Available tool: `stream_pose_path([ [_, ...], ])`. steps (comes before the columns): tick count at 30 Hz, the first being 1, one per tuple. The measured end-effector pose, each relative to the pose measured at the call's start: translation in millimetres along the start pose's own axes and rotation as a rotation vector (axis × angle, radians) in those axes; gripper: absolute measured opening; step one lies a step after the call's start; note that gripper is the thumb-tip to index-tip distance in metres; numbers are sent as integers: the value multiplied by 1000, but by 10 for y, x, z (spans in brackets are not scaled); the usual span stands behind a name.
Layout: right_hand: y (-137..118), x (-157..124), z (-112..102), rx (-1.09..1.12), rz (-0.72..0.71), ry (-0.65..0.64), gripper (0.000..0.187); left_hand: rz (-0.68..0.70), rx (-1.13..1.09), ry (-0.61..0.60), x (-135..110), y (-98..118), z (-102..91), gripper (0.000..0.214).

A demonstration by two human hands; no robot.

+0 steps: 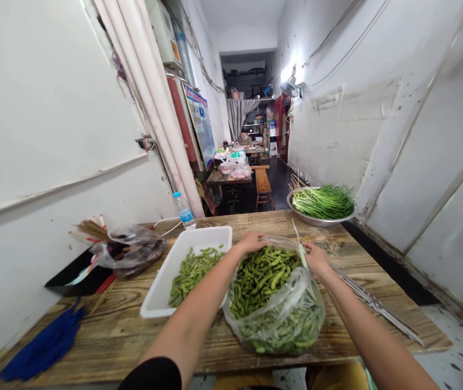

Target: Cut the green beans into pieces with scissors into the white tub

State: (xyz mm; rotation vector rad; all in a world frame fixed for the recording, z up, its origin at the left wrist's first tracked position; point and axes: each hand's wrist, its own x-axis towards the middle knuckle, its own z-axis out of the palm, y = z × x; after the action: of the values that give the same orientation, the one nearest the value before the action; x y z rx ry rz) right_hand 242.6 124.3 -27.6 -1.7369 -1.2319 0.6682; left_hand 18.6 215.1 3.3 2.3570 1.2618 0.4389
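Observation:
A clear plastic bag (284, 319) full of green edamame pods stands open on the wooden table (117, 336). My left hand (251, 241) grips the far rim of the bag, fingers closed on the plastic. My right hand (316, 258) is at the bag's right rim, closed round green-handled scissors (300, 245) whose blades point up and away. Left of the bag lies a white rectangular tray (207, 238) holding a pile of pods (193, 271).
A metal bowl of green stalks (323, 205) stands at the far right. Thin metal skewers (378, 306) lie along the right edge. A water bottle (184, 211), a plastic bag with dark contents (136, 252), bamboo sticks (89, 230) and a blue cloth (44, 344) sit left. A person sits far down the corridor.

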Motion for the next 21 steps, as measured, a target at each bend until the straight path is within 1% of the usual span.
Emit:
stream_pose_path([
  [2, -81, -36, 21, 36, 3, 4, 36, -13, 30, 13, 40, 123, 7, 20],
  [4, -153, -88, 3, 73, -6, 5, 40, -30, 60, 55, 4, 185, -46, 19],
  [7, -228, -127, -57, 121, -36, 3, 49, -40, 83, 145, -136, 184, -165, 22],
  [9, -243, -91, -81, 136, -57, 2, 53, -57, 107, 213, -198, 182, -202, 25],
  [10, -238, -57, -84, 139, -58, 2, 53, -84, 127, 234, -203, 190, -200, 27],
  [13, -171, 57, -86, 145, -31, -1, 47, -102, 133, 214, -151, 236, -150, 28],
  [15, -101, 90, -106, 155, -16, -10, 44, -75, 121, 178, -142, 256, -126, 23],
  [17, -29, 70, -146, 172, -14, -33, 42, -10, 75, 173, -211, 271, -121, 23],
  [19, 34, 4, -192, 189, -19, -61, 42, 66, -4, 227, -352, 311, -110, 30],
  [21, 88, -85, -231, 196, -16, -77, 47, 132, -88, 269, -527, 405, -63, 31],
])
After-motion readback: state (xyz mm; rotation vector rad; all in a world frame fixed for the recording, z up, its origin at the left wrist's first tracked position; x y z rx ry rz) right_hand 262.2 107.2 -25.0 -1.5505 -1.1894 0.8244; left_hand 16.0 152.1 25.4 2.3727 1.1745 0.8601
